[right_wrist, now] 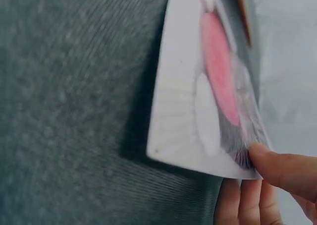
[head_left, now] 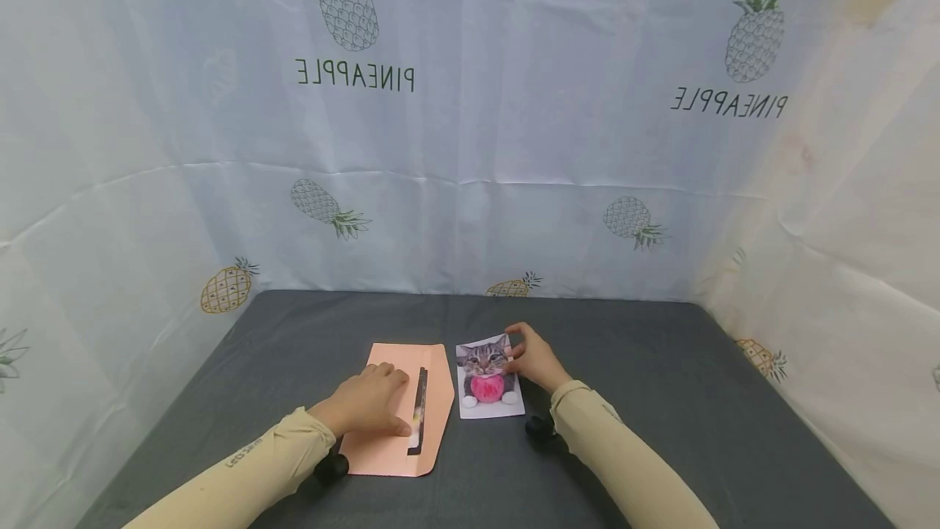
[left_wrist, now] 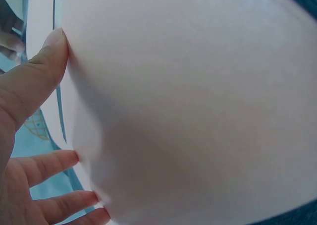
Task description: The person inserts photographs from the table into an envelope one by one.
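In the head view a peach-coloured envelope (head_left: 441, 386) lies on the dark table, its pointed flap unfolded to the right. A dark-edged piece (head_left: 417, 423) shows in its slot; what it is cannot be made out. My left hand (head_left: 370, 400) rests on the envelope, thumb near the slot; the left wrist view shows its spread fingertips (left_wrist: 67, 158) touching the paper. Right of the flap is a card (head_left: 477, 362) with a picture of a cat and a pink round shape. My right hand (head_left: 538, 362) pinches its right edge, thumb on the picture side and fingers behind.
Dark grey cloth covers the table (head_left: 624, 366). Behind and at both sides hangs a pale curtain (head_left: 470, 121) printed with pineapples. A black device (head_left: 332, 468) sits at the left wrist, another black device (head_left: 540, 428) at the right.
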{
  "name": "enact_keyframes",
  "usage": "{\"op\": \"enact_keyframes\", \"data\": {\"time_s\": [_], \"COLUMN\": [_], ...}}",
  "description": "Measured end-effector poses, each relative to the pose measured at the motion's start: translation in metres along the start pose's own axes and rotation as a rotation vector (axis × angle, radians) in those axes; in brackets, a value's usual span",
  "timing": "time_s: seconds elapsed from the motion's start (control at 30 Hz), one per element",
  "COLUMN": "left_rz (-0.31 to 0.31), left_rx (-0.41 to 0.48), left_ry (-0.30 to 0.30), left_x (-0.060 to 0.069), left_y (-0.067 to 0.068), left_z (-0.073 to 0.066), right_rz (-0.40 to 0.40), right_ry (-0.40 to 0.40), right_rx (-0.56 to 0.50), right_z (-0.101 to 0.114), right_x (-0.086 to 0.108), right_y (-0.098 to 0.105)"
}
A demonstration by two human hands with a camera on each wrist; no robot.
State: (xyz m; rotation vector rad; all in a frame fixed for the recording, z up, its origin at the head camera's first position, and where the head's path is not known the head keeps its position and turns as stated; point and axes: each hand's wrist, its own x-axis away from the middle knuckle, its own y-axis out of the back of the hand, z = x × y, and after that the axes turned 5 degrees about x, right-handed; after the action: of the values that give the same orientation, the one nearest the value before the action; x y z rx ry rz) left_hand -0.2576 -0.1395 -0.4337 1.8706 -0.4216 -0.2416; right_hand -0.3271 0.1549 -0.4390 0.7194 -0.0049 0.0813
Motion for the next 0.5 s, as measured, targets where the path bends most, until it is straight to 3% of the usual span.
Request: {"op": "enact_keyframes", "data": {"time_s": [0.5], "left_rz": [0.001], "left_rx": [-0.006], "left_ry": [0.004], "left_x": [0.001], "left_y": [0.000], "left_z": [-0.002], "right_rz": [0.025], "right_ry": [0.056], "right_rx": [-0.238], "right_z": [0.026], "right_x": [0.023], "right_y": [0.035]}}
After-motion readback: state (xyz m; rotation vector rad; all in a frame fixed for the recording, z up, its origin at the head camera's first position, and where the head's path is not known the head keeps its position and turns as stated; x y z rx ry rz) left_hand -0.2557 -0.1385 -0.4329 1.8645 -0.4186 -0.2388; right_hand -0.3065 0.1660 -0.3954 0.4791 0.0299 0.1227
